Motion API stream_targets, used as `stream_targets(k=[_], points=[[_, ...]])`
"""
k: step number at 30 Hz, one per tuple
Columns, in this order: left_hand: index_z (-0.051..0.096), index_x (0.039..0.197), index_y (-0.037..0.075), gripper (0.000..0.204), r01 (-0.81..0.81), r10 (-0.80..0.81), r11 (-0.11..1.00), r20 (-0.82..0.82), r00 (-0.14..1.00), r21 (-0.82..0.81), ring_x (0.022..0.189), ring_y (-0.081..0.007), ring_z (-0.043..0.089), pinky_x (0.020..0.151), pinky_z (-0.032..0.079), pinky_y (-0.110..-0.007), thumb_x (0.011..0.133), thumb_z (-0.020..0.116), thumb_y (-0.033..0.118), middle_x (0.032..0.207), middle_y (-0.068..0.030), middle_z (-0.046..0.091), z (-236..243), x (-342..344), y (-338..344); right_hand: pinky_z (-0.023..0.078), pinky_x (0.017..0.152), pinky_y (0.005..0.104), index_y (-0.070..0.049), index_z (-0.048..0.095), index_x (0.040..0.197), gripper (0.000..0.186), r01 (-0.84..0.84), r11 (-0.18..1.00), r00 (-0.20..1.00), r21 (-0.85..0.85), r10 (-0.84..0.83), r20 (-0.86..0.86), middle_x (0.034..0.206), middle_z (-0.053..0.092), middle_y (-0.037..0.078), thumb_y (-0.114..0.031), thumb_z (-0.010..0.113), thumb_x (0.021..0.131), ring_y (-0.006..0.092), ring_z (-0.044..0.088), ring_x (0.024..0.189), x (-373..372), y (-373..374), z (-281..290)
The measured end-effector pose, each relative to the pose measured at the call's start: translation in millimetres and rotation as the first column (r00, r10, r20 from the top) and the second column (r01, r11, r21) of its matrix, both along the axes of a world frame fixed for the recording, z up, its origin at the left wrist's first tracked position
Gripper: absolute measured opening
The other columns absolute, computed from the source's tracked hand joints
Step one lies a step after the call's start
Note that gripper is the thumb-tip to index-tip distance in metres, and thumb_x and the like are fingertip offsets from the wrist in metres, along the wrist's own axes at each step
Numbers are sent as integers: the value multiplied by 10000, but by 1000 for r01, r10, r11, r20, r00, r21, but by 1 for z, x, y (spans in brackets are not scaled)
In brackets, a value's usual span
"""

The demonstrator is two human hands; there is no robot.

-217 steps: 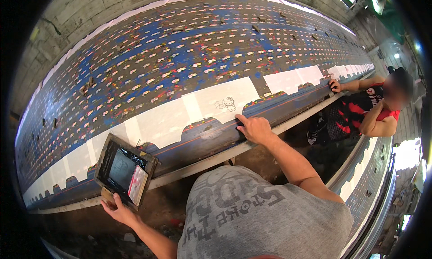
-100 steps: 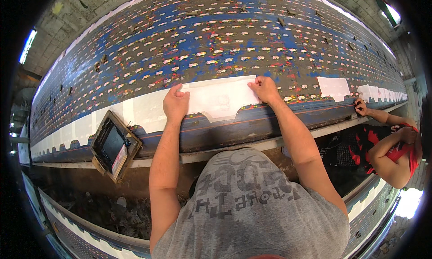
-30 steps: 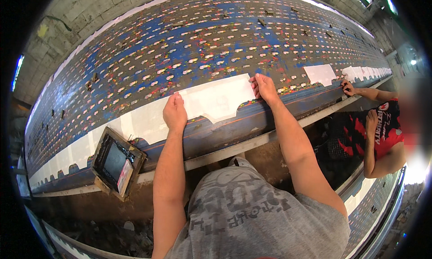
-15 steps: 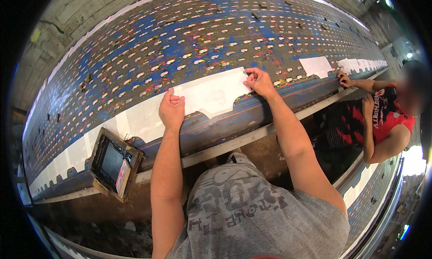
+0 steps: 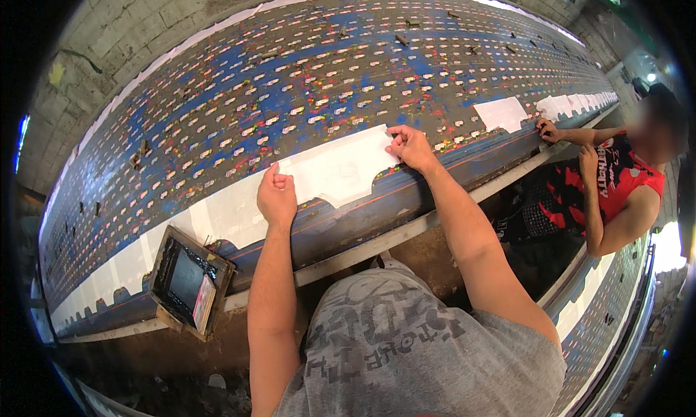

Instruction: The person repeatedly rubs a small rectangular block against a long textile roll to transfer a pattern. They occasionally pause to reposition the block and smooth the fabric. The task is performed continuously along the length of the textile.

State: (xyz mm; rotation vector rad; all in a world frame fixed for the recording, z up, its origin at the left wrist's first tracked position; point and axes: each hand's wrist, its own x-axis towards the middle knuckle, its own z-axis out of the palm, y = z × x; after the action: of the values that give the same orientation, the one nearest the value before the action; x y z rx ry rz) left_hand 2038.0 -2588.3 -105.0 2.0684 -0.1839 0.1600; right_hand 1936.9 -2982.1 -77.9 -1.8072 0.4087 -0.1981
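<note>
A white fabric piece [image 5: 337, 172] with a notched lower edge lies spread along the near side of a long sloping table. Its upper left corner is under my left hand [image 5: 277, 198], whose thumb and fingers are closed at the edge. At the upper right corner, my right hand [image 5: 412, 149] pinches the fabric between thumb and fingers. More white pieces [image 5: 239, 225] continue in a row to the left, next to the one I hold. A dark-stained printing frame [image 5: 161, 261] hangs tilted at the table edge left of my left forearm, with a squeegee [image 5: 205, 301] inside it.
Rows of small printed marks cover the blue-and-grey tabletop [image 5: 290, 138], with small dark blocks scattered on it. Another white piece [image 5: 502, 115] lies farther right. Beside it a co-worker in a red and black top [image 5: 623, 171] rests a hand at the table rail [image 5: 348, 256].
The whole view has shifted slightly, so the table and my hands sit a little lower in the picture. Both hands keep the same places on the white fabric piece.
</note>
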Motion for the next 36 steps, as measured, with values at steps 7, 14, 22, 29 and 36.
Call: stream_targets(k=[7, 14, 22, 29, 36], points=[[729, 1500, 12, 507, -12, -25, 935, -100, 995, -354, 844, -103, 722, 800, 605, -283, 1004, 831, 23, 969, -27, 783, -7, 9, 4, 547, 624, 292, 29, 748, 1382, 496, 36, 999, 999, 34, -36, -5, 880, 779, 5, -19, 933, 924, 82, 670, 708, 0, 3, 2], [674, 1522, -60, 500, 140, -185, 777, -11, 983, -614, 835, -96, 713, 767, 586, -263, 1036, 790, -58, 984, -42, 770, 55, -14, -43, 537, 609, 267, -10, 747, 1254, 325, 28, 934, 1000, 355, -28, -5, 916, 776, 18, 26, 898, 968, 87, 675, 702, -23, -36, 21], [695, 1497, -37, 492, 108, -433, 720, -322, 842, -685, 786, -118, 723, 671, 622, -272, 1017, 802, -28, 1014, -59, 784, 86, -53, -197, 563, 729, 249, -23, 841, 1108, 127, 185, 982, 981, 31, -186, 49, 957, 804, -5, 10, 870, 989, 61, 683, 819, -95, -195, 46], [802, 1359, -2, 350, 234, -348, 885, -237, 907, -404, 837, -118, 746, 744, 618, -294, 1013, 824, 41, 994, -54, 809, 43, -59, -317, 596, 815, 302, -1, 876, 1213, 222, 185, 951, 975, -246, -209, -74, 1073, 809, 42, 37, 818, 1002, 115, 699, 868, -118, -291, 50], [856, 1271, 49, 293, 155, -173, 973, -101, 980, -168, 851, -158, 785, 823, 635, -340, 980, 838, 71, 974, -66, 841, 18, -49, -341, 610, 886, 327, -9, 867, 1274, 363, 108, 885, 994, -454, -95, 52, 1140, 780, 73, 71, 824, 922, 172, 712, 928, -102, -310, 27]])
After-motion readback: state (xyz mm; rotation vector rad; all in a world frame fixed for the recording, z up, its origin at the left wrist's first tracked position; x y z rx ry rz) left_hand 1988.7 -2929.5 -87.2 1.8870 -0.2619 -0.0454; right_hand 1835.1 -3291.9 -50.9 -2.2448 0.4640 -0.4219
